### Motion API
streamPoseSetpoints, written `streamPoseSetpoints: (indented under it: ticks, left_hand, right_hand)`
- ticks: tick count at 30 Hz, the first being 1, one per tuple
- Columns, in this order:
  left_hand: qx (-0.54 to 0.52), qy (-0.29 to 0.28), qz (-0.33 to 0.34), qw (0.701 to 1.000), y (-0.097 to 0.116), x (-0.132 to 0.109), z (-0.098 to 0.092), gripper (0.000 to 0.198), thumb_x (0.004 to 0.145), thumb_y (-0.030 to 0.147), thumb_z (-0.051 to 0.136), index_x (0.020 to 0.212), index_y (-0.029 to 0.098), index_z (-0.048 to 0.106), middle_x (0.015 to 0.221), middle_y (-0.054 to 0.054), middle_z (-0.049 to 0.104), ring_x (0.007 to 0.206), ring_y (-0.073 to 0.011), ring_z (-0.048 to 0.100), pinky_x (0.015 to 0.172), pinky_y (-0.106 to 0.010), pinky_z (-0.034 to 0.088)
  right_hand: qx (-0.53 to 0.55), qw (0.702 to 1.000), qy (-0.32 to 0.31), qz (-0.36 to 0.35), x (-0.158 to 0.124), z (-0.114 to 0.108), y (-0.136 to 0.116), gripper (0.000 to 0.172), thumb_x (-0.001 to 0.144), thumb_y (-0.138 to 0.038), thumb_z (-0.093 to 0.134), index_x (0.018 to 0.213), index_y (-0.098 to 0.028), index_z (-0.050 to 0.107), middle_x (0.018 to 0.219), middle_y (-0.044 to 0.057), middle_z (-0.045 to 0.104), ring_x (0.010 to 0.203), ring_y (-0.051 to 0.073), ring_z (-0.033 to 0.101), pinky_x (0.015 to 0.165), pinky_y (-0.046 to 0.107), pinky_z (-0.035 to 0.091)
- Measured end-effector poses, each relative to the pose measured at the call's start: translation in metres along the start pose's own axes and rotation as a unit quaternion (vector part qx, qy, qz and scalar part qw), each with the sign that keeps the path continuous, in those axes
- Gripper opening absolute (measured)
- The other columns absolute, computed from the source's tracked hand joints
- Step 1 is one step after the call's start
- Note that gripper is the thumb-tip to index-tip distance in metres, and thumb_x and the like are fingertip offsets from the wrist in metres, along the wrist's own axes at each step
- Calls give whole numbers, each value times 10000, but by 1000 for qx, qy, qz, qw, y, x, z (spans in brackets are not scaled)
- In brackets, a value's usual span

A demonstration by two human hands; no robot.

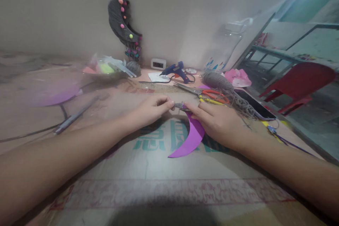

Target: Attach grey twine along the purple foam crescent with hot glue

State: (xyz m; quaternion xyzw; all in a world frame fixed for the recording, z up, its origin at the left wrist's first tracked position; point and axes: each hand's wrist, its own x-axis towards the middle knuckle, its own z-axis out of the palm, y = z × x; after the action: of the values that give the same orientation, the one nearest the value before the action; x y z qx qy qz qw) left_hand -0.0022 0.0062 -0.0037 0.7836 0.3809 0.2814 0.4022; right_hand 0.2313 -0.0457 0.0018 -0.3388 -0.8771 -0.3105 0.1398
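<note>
A purple crescent cut-out [194, 135] hangs below my right hand [215, 120], its lower point curving to the left. My right hand's fingers are closed on the crescent's upper part. Grey yarn [179, 105] is wound around the crescent's upper tip. At the left end of that wrapped tip, my left hand [160, 106] pinches with thumb and fingers; whether it grips the tip or a strand of yarn is too small to make out. Just beyond my right hand lie scissors [196, 90] and orange-handled pliers [214, 95], with a loose grey yarn skein [218, 79] behind.
A blue glue gun [178, 72] rests near the wall beside a small white clock [158, 64]. On the right are a phone [254, 104] and a pink bag [238, 77]. A bowl [102, 74] stands left; a yarn-wrapped crescent [116, 21] hangs on the wall.
</note>
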Motion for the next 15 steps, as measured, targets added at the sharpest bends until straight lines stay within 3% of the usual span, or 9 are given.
streamPoseSetpoints:
  ticks: [6, 15]
  left_hand:
    - [6, 13, 0, 1000, 0, 0, 1, 324, 888, 412, 449, 764, 155, 601, 672, -12, 584, 640, -145, 529, 579, -249, 398]
    - [6, 1, 15, 1000, -5, 1, 1, 339, 892, 433, 447, 775, 160, 610, 696, -21, 617, 658, -150, 550, 602, -255, 411]
  right_hand:
    - [15, 999, 38, 20, 1, -2, 1, 370, 961, -297, 442, 1281, -130, 523, 835, 61, 641, 635, 149, 536, 549, 289, 347]
    - [28, 999, 23, 14, -1, 0, 2, 322, 952, -259, 457, 1244, -170, 562, 745, 35, 600, 605, 146, 498, 541, 277, 331]
